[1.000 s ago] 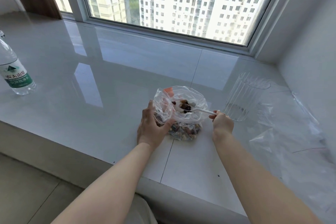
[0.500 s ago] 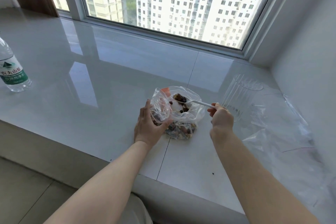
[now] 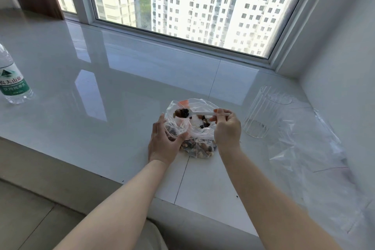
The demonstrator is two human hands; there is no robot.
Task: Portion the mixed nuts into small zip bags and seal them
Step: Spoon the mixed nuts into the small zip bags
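A clear plastic bag (image 3: 199, 105) of mixed nuts (image 3: 197, 147) stands open on the white sill. My left hand (image 3: 162, 142) grips the bag's left side, thumb and fingers curled around the plastic. In my right hand (image 3: 226, 128) is a white plastic spoon (image 3: 203, 113), pinched by its handle. The spoon's bowl holds a small heap of dark nuts and hovers over the bag's left rim. Empty clear bags (image 3: 308, 144) lie flat to the right.
A clear ribbed cup (image 3: 263, 111) stands just right of my right hand. A water bottle (image 3: 13, 79) stands at the far left. The sill's front edge (image 3: 121, 181) runs close below my wrists. A wall closes the right side.
The spoon has come up out of the bag with nuts on it and swung left over the rim. My right hand moved closer to the bag. My left hand kept its hold.
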